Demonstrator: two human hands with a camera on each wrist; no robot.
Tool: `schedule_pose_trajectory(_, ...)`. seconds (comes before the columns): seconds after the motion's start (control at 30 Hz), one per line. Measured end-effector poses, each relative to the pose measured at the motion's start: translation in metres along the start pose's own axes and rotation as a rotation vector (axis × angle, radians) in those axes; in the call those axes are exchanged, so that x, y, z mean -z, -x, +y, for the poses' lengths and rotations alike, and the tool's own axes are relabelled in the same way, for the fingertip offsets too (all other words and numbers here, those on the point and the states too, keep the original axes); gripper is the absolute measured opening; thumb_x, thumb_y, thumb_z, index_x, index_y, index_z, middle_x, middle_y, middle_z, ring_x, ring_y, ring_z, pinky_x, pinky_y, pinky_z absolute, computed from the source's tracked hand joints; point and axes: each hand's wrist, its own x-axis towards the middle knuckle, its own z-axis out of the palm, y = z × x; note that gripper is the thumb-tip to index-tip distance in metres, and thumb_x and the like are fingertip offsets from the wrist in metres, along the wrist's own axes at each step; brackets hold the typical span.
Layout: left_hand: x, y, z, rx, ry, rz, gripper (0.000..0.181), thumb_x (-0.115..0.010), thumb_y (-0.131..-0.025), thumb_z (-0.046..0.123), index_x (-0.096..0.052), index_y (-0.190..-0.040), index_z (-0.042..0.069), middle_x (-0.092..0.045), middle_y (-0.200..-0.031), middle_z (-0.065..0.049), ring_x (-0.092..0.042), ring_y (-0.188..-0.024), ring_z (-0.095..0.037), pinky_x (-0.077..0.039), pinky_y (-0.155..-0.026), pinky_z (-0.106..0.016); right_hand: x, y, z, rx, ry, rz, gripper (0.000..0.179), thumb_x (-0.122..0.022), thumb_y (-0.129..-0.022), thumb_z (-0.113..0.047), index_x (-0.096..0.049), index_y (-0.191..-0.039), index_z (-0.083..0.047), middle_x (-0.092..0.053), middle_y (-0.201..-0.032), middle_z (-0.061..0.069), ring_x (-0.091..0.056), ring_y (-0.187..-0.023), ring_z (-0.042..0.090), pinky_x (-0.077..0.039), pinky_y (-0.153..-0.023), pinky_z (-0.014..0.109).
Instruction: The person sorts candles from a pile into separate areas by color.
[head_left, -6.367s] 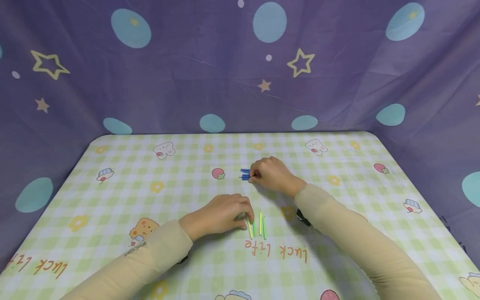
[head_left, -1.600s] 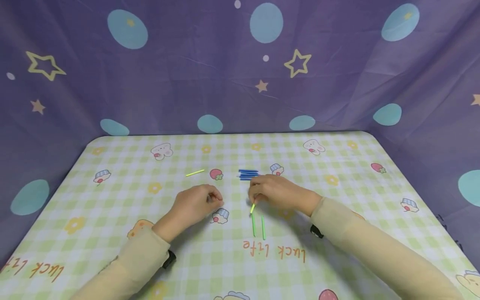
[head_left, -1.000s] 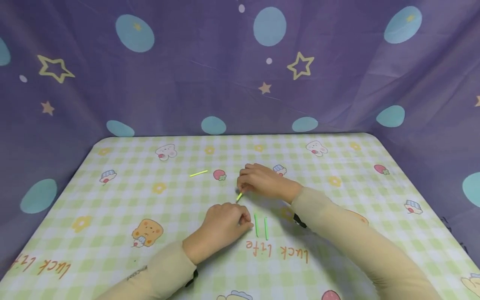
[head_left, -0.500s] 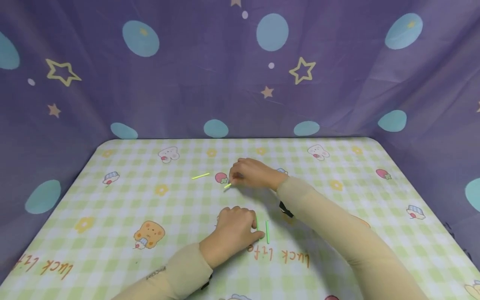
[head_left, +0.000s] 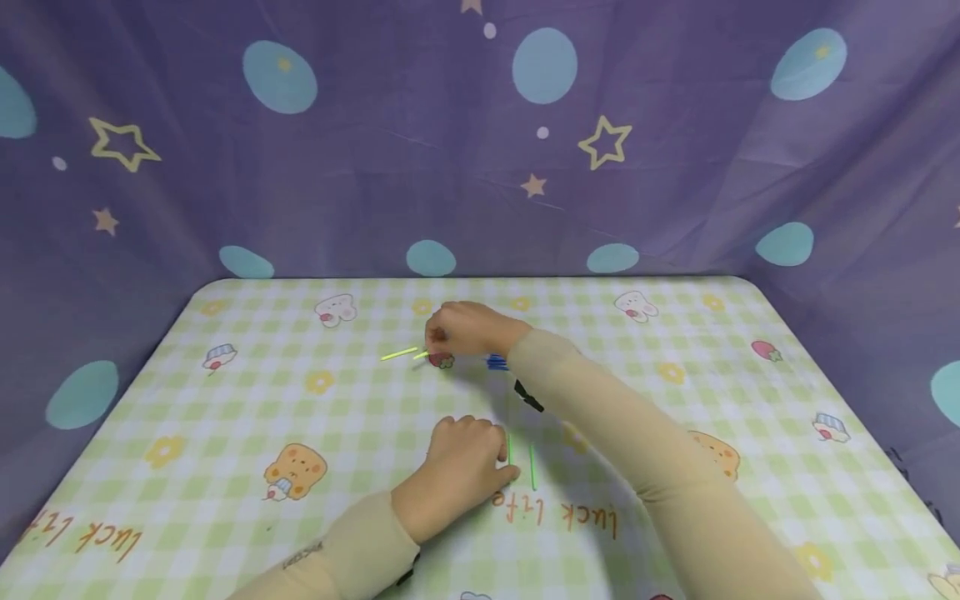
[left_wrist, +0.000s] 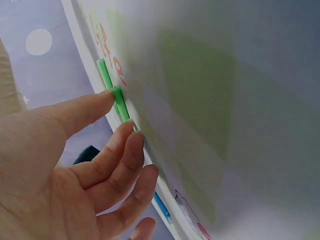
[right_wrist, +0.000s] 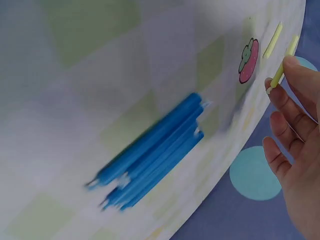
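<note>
My right hand (head_left: 471,327) pinches a yellow candle (right_wrist: 285,61) between thumb and forefinger, held just above the cloth. Close to its left, another yellow candle (head_left: 399,353) lies on the table. Beneath the right forearm sits a bundle of several blue candles (right_wrist: 155,150), their wicks visible in the right wrist view; the sleeve partly covers them in the head view. My left hand (head_left: 465,471) has its thumb and forefinger at the two ends of one green candle (left_wrist: 122,105). A second green candle (head_left: 533,467) lies parallel, just to the right.
A checked cloth (head_left: 360,417) printed with cartoons and lettering covers the table. A purple curtain (head_left: 337,192) with stars and ovals rises behind it and at both sides.
My right hand has carried the yellow candle from beside the green ones, leftward and away, to near the other yellow candle. My left hand has moved right to a green candle.
</note>
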Motion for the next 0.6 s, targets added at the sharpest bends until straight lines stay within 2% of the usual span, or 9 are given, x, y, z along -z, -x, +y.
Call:
schedule_pose_trajectory(0.13,-0.001,0.001,0.000,-0.015,0.017,-0.016,0.018,-0.081,-0.080,0.039,-0.074,-0.077,0.023,-0.067,-0.075,0.011,-0.055,-0.062,-0.009,-0.042,-0.060,-0.032,-0.005,-0.010,-0.001,-0.052,-0.026,-0.040,0.012,-0.063,-0.099,-0.025,-0.074,-0.099,-0.021,-0.065,-0.093,-0.010,-0.057,-0.091,0.007,-0.045,-0.085,0.024)
schedule_pose_trajectory(0.3,-0.002,0.003,-0.002,-0.007,0.029,-0.005,0.017,-0.081,-0.080,0.039,-0.074,-0.078,0.024,-0.068,-0.076,0.012,-0.056,-0.063,-0.010,-0.043,-0.060,-0.031,-0.010,-0.021,-0.005,-0.048,-0.023,-0.047,0.011,-0.064,-0.098,-0.026,-0.074,-0.098,-0.020,-0.066,-0.092,-0.009,-0.058,-0.088,0.008,-0.045,-0.081,0.025)
schedule_pose_trajectory(0.6,-0.001,0.003,-0.006,-0.001,0.051,0.006,0.016,-0.082,-0.079,0.038,-0.074,-0.077,0.024,-0.069,-0.076,0.011,-0.058,-0.064,-0.011,-0.045,-0.059,-0.032,-0.013,-0.032,-0.010,-0.072,0.061,-0.053,0.013,-0.066,-0.097,-0.030,-0.074,-0.102,-0.021,-0.068,-0.096,-0.009,-0.060,-0.090,0.006,-0.046,-0.083,0.024)
